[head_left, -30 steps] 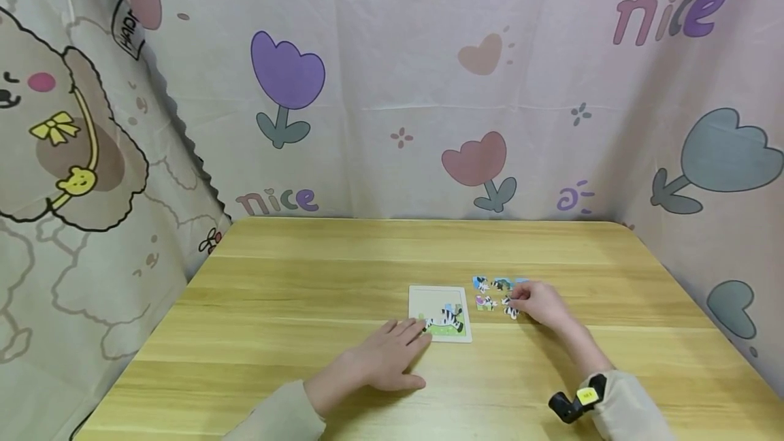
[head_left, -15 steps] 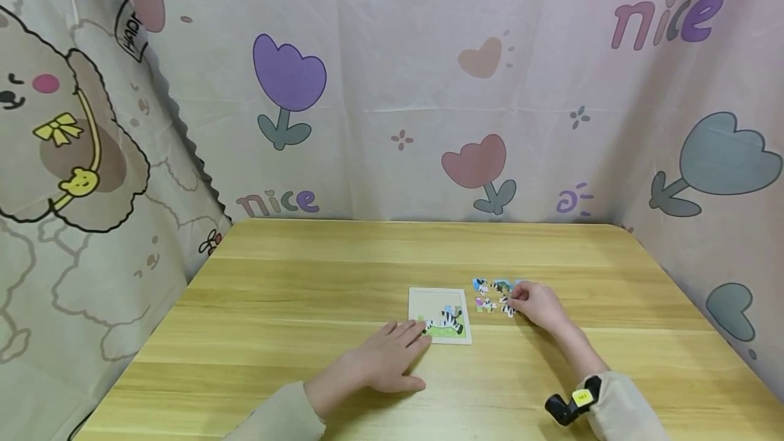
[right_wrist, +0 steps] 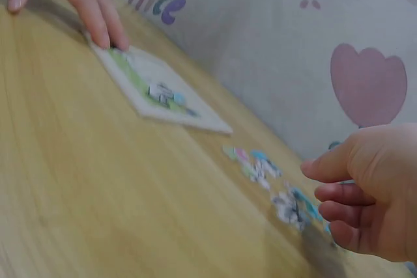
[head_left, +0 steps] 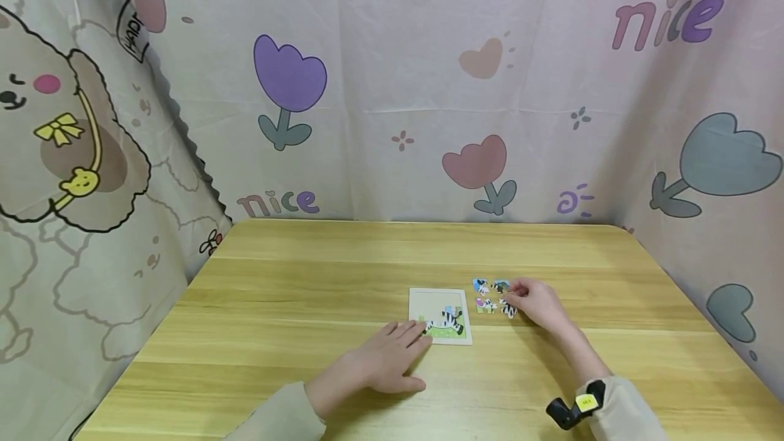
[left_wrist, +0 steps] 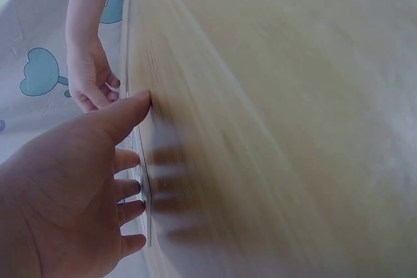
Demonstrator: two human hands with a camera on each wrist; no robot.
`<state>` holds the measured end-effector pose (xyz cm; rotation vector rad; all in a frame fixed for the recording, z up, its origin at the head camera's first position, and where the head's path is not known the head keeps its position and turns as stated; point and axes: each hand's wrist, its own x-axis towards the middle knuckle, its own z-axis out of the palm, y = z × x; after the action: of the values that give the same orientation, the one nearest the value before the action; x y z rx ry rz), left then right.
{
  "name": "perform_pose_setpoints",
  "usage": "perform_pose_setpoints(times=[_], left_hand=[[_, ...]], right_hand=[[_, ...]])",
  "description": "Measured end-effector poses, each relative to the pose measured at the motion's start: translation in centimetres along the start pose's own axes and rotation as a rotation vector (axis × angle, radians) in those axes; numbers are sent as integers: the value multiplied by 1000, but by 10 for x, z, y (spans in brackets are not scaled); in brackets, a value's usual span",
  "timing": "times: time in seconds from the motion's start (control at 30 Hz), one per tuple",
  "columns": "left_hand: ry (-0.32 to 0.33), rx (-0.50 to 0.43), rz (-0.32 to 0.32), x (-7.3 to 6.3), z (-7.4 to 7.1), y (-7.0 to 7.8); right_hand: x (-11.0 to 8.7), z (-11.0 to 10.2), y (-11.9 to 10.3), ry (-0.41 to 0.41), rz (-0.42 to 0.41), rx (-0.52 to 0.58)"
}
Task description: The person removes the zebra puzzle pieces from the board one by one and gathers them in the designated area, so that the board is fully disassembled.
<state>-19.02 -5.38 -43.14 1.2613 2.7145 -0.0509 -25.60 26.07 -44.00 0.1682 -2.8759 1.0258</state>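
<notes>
My left hand (head_left: 392,357) rests with straight fingers on the lower left corner of a white-framed puzzle board (head_left: 422,301). Several pieces with a zebra picture are fitted in the board's lower right part. To the right of it, loose puzzle pieces (head_left: 486,305) lie in two rows on the table. My right hand (head_left: 537,303) hovers over the right end of these rows. In the right wrist view its thumb and bent fingers (right_wrist: 342,213) are apart, and I see nothing between them. A zebra-striped piece (head_left: 508,308) lies just below the fingertips. The right hand covers part of the group.
The wooden table (head_left: 306,271) reaches back to a printed curtain (head_left: 380,73). Another curtain hangs along the left side. A black camera (head_left: 569,414) with a yellow label sits on the right wrist.
My right hand has shifted slightly left and away from me over the loose pieces, covering the blue piece at the back right. The left hand and board stay in place.
</notes>
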Motion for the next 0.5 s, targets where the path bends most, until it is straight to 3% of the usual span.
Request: perform_pose_setpoints(times=[0.2, 0.5], left_hand=[[16, 21, 28, 4, -3, 4], [-30, 58, 65, 16, -11, 18]], right_hand=[[2, 6, -21, -31, -36, 71], [4, 30, -47, -130, -112, 206]])
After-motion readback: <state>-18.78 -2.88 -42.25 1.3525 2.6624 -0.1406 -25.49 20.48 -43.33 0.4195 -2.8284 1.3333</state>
